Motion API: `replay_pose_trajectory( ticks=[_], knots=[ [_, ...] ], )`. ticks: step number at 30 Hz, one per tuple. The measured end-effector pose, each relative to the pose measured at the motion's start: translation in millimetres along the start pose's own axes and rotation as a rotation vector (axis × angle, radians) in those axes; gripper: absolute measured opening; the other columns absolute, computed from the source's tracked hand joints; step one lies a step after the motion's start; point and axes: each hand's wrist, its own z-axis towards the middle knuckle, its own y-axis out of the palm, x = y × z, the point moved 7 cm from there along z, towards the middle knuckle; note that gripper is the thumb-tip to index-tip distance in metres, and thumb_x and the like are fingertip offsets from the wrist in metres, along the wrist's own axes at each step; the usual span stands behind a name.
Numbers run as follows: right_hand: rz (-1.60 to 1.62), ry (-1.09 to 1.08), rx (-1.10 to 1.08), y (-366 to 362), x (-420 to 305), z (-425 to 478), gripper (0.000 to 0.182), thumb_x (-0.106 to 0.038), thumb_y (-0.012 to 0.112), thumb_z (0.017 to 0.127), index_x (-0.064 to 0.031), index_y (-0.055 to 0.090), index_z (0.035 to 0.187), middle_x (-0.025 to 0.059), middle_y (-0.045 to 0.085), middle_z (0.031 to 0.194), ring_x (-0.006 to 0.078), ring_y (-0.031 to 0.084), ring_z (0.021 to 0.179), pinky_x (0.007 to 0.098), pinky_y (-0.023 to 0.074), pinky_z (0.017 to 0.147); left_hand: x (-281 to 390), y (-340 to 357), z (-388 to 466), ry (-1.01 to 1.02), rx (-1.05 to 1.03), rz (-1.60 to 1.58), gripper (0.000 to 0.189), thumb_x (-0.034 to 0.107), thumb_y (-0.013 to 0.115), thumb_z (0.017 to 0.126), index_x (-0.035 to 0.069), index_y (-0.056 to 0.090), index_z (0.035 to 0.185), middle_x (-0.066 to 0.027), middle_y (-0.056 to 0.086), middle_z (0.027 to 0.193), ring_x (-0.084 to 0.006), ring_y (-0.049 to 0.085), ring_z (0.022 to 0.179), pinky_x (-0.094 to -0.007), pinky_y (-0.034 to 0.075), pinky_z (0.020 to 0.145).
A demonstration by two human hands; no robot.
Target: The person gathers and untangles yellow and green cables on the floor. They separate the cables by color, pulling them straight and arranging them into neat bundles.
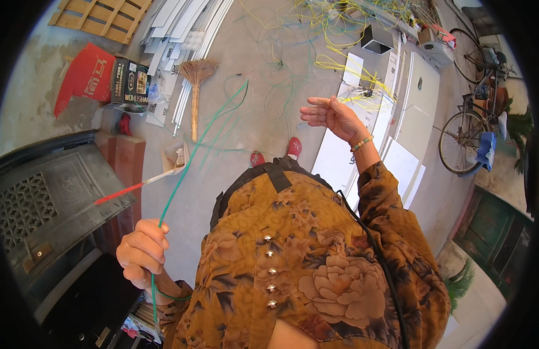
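My left hand (pixel 143 253) is closed around a green wire (pixel 178 183) at the lower left. From the fist the wire runs up and away, bending back near its far end; a tail hangs below the fist, and a loop passes by the wrist. My right hand (pixel 337 118), with a beaded bracelet above it, is held out over white panels (pixel 335 150). Its fingers are extended, with nothing visible in them. Thin green wire (pixel 291 94) lies in loose curves on the floor in front of me. Bundled yellow wires (pixel 335 63) lie beyond my right hand.
A straw broom (pixel 195 91) and a long-handled dustpan (pixel 167 159) lie left of the wire. Beside the wall stands a black printed box (pixel 130 83). Tangled yellow wire (pixel 330 19) covers the far floor. At right stands a bicycle (pixel 461 135); a dark metal door (pixel 56 192) is at left.
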Motion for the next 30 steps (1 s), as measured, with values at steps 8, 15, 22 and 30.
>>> replay_pose_trajectory(
  ticks=[8,15,22,30],
  knots=[
    [-0.274,0.251,0.366,-34.6,62.9,-24.9,0.057,-0.044,0.05,0.089,0.0017,0.047,0.123,0.0204,0.054,0.118,0.027,0.056,0.104,0.0384,0.0445,0.088,42.4,-107.8,-7.1,0.165,0.451,0.342,0.055,0.043,0.037,0.095,0.011,0.035,0.05,-0.0031,0.037,0.063,-0.022,0.041,0.078,-0.0458,0.034,0.094],
    [-0.233,0.304,0.436,-34.8,94.1,-34.8,0.049,-0.04,0.056,0.087,-0.0003,0.051,0.116,0.0114,0.061,0.104,0.0175,0.061,0.091,0.0285,0.0503,0.075,61.7,-136.1,-2.0,0.23,0.597,0.94,0.045,0.028,0.031,0.095,0.008,0.028,0.055,-0.0038,0.029,0.06,-0.021,0.035,0.07,-0.0367,0.033,0.074],
    [-0.056,0.468,0.196,-3.4,146.4,1.2,0.074,-0.052,0.052,0.086,0.0008,0.031,0.134,0.0184,0.045,0.125,0.0254,0.05,0.107,0.04,0.0446,0.086,115.5,-98.1,-4.8,0.322,0.933,1.14,0.032,0.016,0.029,0.084,0.012,0.018,0.054,-0.0029,0.017,0.054,-0.0163,0.02,0.058,-0.0324,0.025,0.062],
    [0.607,0.642,0.25,71.5,143.7,87.7,0.088,-0.054,0.042,0.089,0.0033,-0.001,0.14,0.0292,0.022,0.14,0.0419,0.042,0.119,0.05,0.0415,0.092,184.1,-44.1,-41.3,0.312,1.042,1.244,0.04,0.034,0.024,0.085,0.014,0.018,0.05,-0.003,0.017,0.052,-0.0162,0.023,0.059,-0.0391,0.036,0.081]
  ],
)
